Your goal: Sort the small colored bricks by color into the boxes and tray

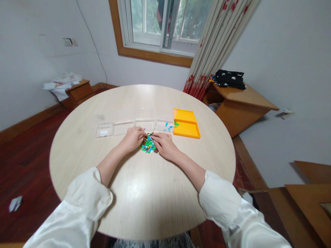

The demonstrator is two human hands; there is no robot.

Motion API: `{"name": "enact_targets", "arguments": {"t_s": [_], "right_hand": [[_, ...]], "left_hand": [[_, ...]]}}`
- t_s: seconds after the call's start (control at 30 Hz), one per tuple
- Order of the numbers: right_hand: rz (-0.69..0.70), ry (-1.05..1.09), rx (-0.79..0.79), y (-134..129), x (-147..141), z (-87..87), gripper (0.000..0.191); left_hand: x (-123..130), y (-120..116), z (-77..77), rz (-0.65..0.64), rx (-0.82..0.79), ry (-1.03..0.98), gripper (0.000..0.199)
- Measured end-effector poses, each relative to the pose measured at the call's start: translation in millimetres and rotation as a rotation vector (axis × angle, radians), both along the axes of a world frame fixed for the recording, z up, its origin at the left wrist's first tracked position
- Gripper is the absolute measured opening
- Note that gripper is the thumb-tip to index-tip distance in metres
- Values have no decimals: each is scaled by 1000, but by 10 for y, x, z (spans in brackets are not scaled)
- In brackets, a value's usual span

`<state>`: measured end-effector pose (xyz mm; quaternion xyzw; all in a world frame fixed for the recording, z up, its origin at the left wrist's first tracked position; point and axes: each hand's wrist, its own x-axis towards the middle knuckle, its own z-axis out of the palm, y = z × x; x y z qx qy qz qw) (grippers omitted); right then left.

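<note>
A heap of small plastic building bricks [148, 144] in green, blue, brown, white and yellow lies on the round table [139, 193]. My left hand [134, 138] touches the heap's left side, its fingers bent and pressed together; what they hold, if anything, is hidden. From the right, my right hand [165, 145] rests against the heap with its fingers stretched over the upper edge. Just behind my hands, a clear compartment [164, 120] holds several blue bricks. Beside it, an open yellow case [190, 129] has a few green bricks at its left edge.
More clear compartments [123, 128] stand in a row to the left, the leftmost with a white slip [103, 132] inside. A window [155, 31] and a curtain [219, 38] are beyond the table. A wooden cabinet [245, 100] bears folded dark cloth [230, 79].
</note>
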<state>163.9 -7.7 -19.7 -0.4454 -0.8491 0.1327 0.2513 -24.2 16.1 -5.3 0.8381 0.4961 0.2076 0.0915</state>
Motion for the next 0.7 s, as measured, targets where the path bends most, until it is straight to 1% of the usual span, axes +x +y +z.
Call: {"name": "enact_targets", "arguments": {"t_s": [0.2, 0.47, 0.57, 0.7], "right_hand": [[-10, 9, 38, -6, -1, 11, 28], [-92, 94, 64, 51, 20, -46, 25], [-98, 179, 88, 73, 29, -42, 23], [-105, 377, 93, 71, 32, 22, 12]], "left_hand": [[21, -33, 57, 1, -41, 26, 28], [41, -62, 110, 23, -44, 12, 28], [42, -61, 109, 22, -46, 4, 28], [45, -69, 110, 22, -23, -35, 24]]}}
